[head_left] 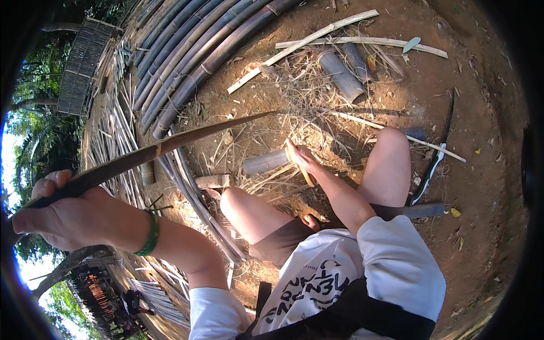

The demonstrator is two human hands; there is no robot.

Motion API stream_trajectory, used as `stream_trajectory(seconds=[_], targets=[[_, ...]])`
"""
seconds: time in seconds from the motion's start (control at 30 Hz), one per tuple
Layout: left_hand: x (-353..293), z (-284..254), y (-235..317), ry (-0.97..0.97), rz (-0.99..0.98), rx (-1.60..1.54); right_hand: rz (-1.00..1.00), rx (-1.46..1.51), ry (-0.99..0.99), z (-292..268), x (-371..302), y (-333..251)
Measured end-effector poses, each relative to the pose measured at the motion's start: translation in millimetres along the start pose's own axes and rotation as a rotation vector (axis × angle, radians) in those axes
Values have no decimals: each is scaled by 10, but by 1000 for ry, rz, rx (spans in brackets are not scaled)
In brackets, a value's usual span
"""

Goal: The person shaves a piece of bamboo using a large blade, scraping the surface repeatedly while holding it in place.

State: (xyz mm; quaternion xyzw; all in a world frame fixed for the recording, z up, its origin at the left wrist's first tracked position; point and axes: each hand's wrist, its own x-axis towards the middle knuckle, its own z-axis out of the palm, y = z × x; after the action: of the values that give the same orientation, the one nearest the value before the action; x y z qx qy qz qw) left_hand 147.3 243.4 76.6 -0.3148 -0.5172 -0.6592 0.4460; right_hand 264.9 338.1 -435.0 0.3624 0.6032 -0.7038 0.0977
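Observation:
My left hand [85, 214], raised at the far left, is closed around the near end of a long dark split bamboo strip [141, 156]. The strip slants up and rightward and tapers to a thin end above the ground in the middle. My right hand [303, 160] is between my knees, lower than the strip and apart from it. Its fingers are closed around a brown wooden handle-like piece [309, 179]; the rest of that piece is hidden by the hand. Just left of my right hand, a short grey bamboo section [265, 162] lies on the ground.
Long bamboo poles [192, 62] lie in a row at the upper left. Pale split strips [306, 48] and a cut bamboo section [341, 76] lie ahead among shavings. A long curved black-and-white object [433, 170] rests right of my knee. A woven panel [85, 65] stands far left.

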Motion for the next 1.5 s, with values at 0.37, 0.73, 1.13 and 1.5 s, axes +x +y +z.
stream_trajectory(seconds=[0.37,0.73,1.13,1.5], targets=[[82,-7,-117,60,-17,0,149,90,158,22,216,71],[167,-30,-232,72,-57,99,-51,-156,197,234,187,93],[149,-27,-228,87,-76,84,39,-67,308,194,272,665],[649,-462,-671,-527,-284,-472,101,66,282,-102,-328,87]])
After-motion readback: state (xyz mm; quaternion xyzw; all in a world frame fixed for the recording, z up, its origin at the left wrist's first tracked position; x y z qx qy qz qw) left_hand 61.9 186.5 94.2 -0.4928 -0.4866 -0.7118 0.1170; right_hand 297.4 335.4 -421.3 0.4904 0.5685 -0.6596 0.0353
